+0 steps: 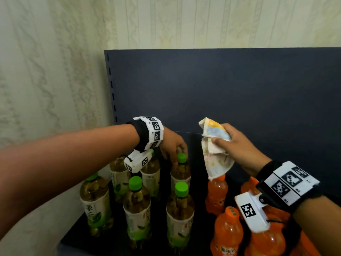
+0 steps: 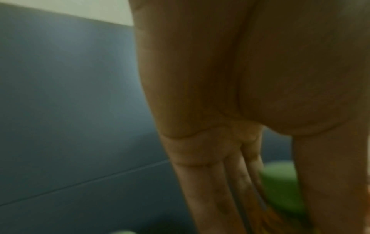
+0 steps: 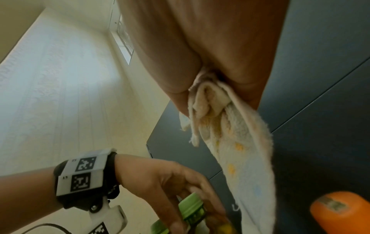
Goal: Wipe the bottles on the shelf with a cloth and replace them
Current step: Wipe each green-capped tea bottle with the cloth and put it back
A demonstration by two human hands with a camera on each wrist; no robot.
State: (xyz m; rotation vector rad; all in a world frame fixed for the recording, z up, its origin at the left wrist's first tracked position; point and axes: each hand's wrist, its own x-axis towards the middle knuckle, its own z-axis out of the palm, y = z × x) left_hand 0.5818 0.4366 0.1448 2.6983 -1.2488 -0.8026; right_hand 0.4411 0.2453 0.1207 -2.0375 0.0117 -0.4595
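Fingers of the left hand (image 1: 172,145) curl down around the neck of a back-row green-capped tea bottle (image 1: 180,170) on the dark shelf (image 1: 114,239), seemingly gripping it; its label is unreadable. At three o'clock, the right hand (image 1: 238,145) clutches a bunched cloth (image 1: 215,145) above orange bottles (image 1: 227,233).

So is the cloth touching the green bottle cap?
No, the cloth hangs from the right hand, apart from the green-capped bottle that the left hand reaches down around.
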